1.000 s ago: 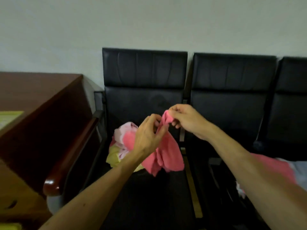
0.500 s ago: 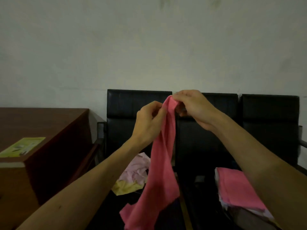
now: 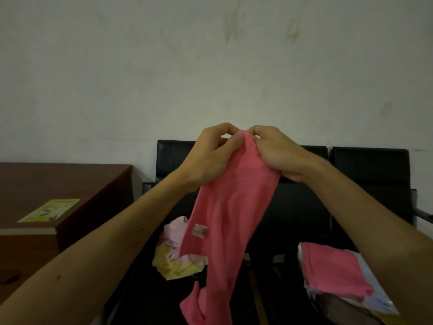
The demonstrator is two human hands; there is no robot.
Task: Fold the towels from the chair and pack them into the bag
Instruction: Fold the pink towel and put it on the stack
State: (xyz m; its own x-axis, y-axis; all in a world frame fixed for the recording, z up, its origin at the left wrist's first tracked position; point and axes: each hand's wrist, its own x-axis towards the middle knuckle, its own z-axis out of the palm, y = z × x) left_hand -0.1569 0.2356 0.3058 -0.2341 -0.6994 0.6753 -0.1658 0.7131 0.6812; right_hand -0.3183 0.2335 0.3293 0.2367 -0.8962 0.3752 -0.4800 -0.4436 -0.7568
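A pink towel (image 3: 225,231) hangs lengthwise in front of me, with a small label on its left edge. My left hand (image 3: 210,156) and my right hand (image 3: 278,156) pinch its top edge close together, level with the top of the black chair backs. Below on the left chair seat (image 3: 145,296) lies a crumpled heap of pale pink and yellow towels (image 3: 175,254). On the right seat a folded pink towel (image 3: 335,270) lies on a pale, clear plastic bag (image 3: 375,299).
A dark wooden desk (image 3: 58,184) stands at the left with a green leaflet (image 3: 49,211) on it. Black chairs (image 3: 370,184) stand in a row against a plain pale wall. A metal armrest (image 3: 421,215) sticks out at the far right.
Both hands have lifted the pink towel off the heap and up to chair-back height, so that it now hangs full length. The view has tilted upward.
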